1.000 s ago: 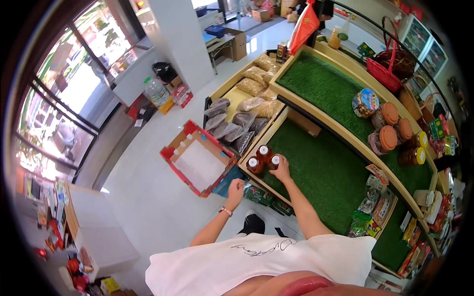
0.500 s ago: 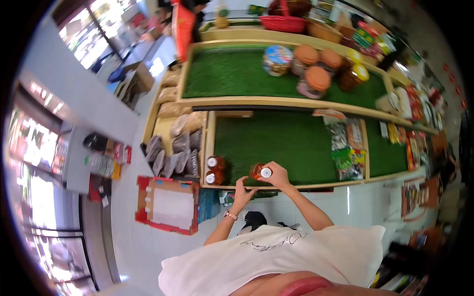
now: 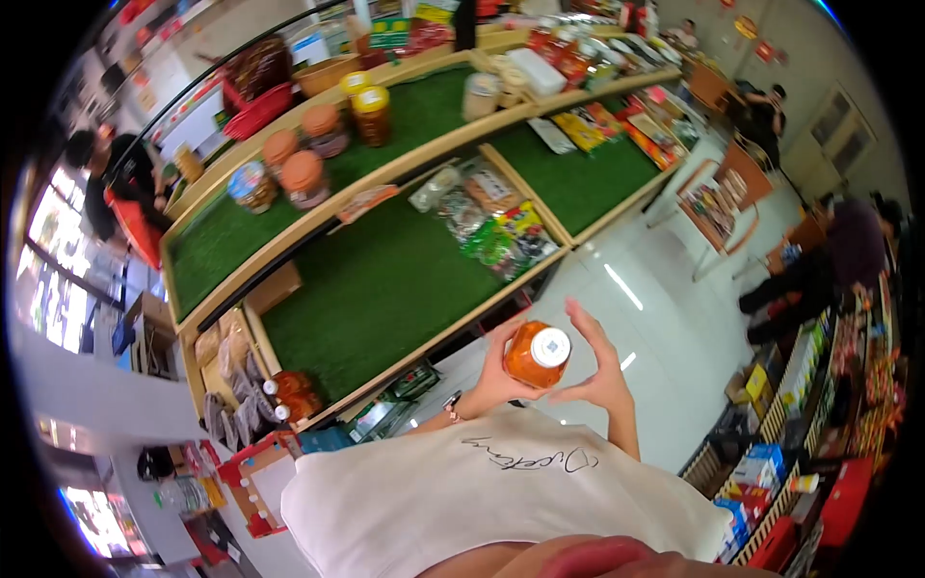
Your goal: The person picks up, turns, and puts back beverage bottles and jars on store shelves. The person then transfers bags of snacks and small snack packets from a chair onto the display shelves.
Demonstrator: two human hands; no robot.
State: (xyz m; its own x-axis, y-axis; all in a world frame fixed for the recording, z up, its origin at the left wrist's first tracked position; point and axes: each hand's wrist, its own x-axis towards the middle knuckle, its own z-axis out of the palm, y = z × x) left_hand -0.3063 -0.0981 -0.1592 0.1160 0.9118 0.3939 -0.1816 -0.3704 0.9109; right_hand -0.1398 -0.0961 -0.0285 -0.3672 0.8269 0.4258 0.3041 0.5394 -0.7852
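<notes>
In front of my shirt, my left hand (image 3: 494, 376) wraps round a bottle (image 3: 528, 361) of orange-red contents with a white cap. My right hand (image 3: 605, 368) is just right of the bottle, fingers and thumb spread apart, apparently not touching it. Similar white-capped bottles (image 3: 297, 393) stand together in the near left corner of the shelf lined with green turf (image 3: 376, 279).
Bagged snacks (image 3: 496, 226) lie at the shelf's right end. Jars with orange lids (image 3: 304, 178) stand on the upper tier. A chair (image 3: 718, 207) with goods is to the right. People (image 3: 833, 255) are farther right. A red box (image 3: 260, 482) sits at lower left.
The bottle has passed from my right hand to my left and moved off the shelf towards me. My right hand has opened. The view has turned right.
</notes>
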